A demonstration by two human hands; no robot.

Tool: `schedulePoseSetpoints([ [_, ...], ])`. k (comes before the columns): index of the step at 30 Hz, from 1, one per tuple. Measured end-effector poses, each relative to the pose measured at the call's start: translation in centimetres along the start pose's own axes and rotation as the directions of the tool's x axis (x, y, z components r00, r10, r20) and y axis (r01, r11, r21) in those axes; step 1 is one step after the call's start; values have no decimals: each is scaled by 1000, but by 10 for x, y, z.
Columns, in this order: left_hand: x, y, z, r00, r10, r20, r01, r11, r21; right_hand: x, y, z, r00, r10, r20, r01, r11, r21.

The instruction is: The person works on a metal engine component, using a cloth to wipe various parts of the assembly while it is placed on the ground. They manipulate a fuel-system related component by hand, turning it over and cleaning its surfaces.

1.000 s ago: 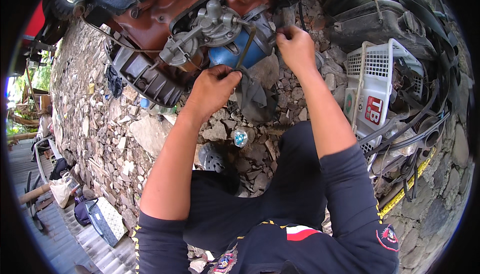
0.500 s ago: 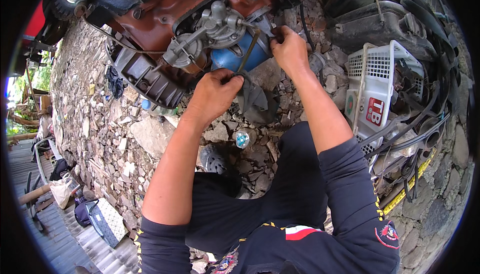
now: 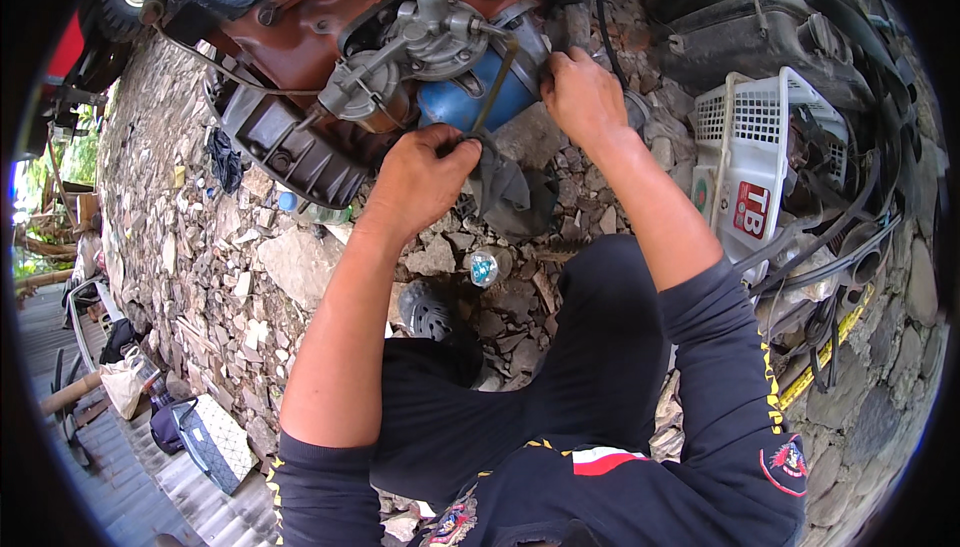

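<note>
My left hand (image 3: 420, 175) is closed in a pinch on a dark grey rag (image 3: 503, 182), which hangs down toward the stones. A thin brass-coloured tube (image 3: 495, 87) rises from the rag to a grey metal fuel pump (image 3: 435, 42) on the rust-red engine block (image 3: 300, 32). Behind the tube is a blue cylindrical filter (image 3: 500, 95). My right hand (image 3: 588, 99) is at the filter's right side, beside a grey metal housing (image 3: 528, 39). Its fingers are bent and pressed together; what they grip, if anything, is hidden.
A ribbed dark metal cover (image 3: 295, 152) juts out left of the pump. On the right, a white plastic basket (image 3: 740, 147) holds hoses and parts, below a black case (image 3: 755, 47). A small clear cup (image 3: 484, 268) sits on loose stones (image 3: 300, 267) near my foot.
My left hand and the rag have shifted slightly left. My right hand has turned a little, its fingertips now tucked lower beside the filter. The whole view has moved slightly.
</note>
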State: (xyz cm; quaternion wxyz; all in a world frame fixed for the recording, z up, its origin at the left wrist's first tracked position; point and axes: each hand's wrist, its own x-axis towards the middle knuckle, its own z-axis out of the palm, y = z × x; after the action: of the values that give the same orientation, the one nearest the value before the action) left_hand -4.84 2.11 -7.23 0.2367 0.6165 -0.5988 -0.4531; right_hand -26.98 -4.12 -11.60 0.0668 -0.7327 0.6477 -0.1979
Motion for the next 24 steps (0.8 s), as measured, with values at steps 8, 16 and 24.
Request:
schedulePoseSetpoints([
  [8,3,-7,-7,1000,31,3,-31,999,43,-16,60,-17,839,165,519,-229,972,60],
  [16,-4,2,-10,1000,-3,30,-1,992,130,-66,154,67,736,310,601,-332,940,-78],
  [24,-8,5,-4,997,-71,18,73,978,-195,-49,30,-40,635,-344,691,-274,737,618],
])
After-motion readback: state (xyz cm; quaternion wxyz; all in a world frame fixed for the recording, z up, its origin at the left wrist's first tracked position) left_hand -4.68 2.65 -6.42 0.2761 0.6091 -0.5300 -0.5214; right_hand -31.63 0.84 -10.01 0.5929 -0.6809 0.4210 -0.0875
